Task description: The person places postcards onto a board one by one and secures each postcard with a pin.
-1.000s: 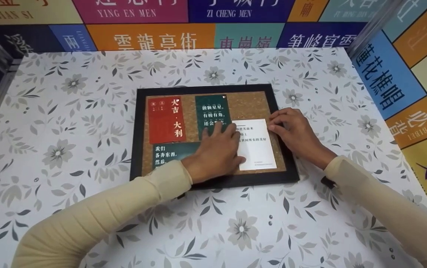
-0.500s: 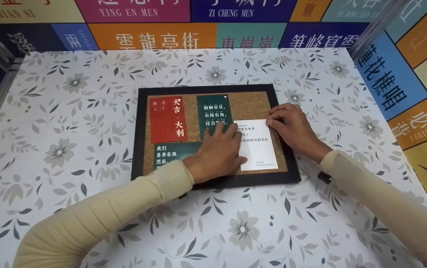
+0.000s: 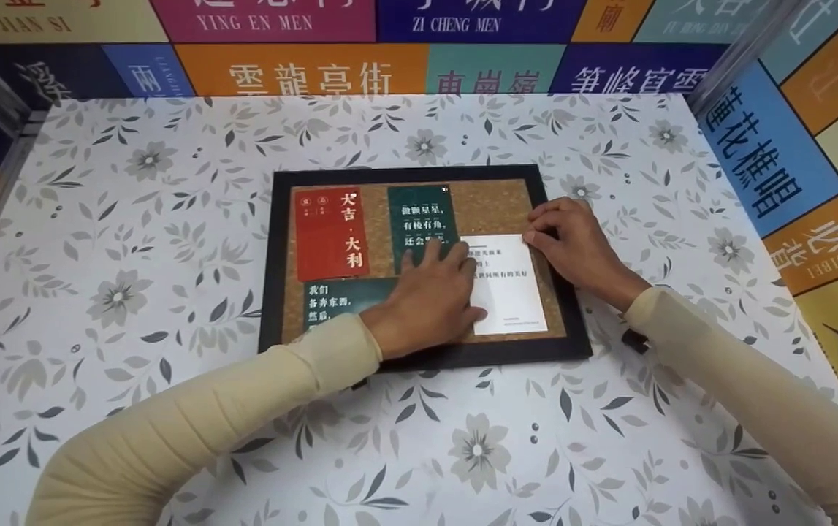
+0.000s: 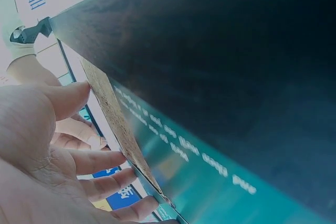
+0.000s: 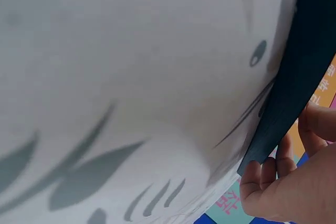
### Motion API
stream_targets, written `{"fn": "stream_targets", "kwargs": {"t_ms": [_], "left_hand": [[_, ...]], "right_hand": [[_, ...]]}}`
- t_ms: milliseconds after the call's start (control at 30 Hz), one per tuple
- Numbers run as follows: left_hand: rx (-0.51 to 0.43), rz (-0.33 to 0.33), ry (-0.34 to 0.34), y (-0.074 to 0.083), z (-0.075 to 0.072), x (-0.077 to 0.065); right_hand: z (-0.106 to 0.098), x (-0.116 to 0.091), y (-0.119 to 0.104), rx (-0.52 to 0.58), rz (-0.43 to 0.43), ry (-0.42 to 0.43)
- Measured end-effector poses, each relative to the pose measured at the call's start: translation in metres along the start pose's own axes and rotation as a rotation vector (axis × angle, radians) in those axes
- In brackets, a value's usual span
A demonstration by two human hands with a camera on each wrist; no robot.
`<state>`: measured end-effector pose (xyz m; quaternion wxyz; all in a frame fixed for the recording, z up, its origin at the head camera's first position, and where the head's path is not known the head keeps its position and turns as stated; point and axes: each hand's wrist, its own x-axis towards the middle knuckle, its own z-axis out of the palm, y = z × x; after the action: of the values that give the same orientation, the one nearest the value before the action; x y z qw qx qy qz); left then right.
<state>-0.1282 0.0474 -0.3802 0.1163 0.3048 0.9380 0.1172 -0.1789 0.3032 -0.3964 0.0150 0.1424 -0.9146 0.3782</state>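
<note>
My left hand (image 3: 429, 299) lies palm down with fingers spread over the cards on a black-framed cork board (image 3: 495, 208). In the head view it covers parts of a green card (image 3: 419, 197), a teal card (image 3: 345, 288) below it and the white card (image 3: 510, 292). The left wrist view shows its fingers (image 4: 97, 161) straight, close along the cards. At the white card's upper right corner my right hand (image 3: 576, 245) has bent fingers, thumb and forefinger tips near each other; I cannot tell what lies between them. Its other fingers (image 5: 268, 171) bend by the frame's edge in the right wrist view.
A red card (image 3: 331, 241) sits on the cork's upper left, with a small pale dot near its top like the one on the green card. Floral cloth (image 3: 170, 219) covers the table around the board. Lettered colour panels (image 3: 302, 69) stand behind and at the right.
My right hand has shifted slightly up and left, its thumb closer to the white card's corner. The left hand keeps its place on the cards. The view has drifted a little.
</note>
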Motion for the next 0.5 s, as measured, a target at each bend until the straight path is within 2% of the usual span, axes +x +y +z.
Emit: {"fn": "stream_targets", "kwargs": {"t_ms": [333,500], "left_hand": [[0.024,0.012,0.013,0.000,-0.001,-0.001],[0.021,0.013,0.021,-0.001,0.001,-0.001]], "right_hand": [[-0.003,0.011,-0.009,0.059,0.158,-0.015],[-0.002,0.012,-0.008,0.084,0.185,-0.003]]}}
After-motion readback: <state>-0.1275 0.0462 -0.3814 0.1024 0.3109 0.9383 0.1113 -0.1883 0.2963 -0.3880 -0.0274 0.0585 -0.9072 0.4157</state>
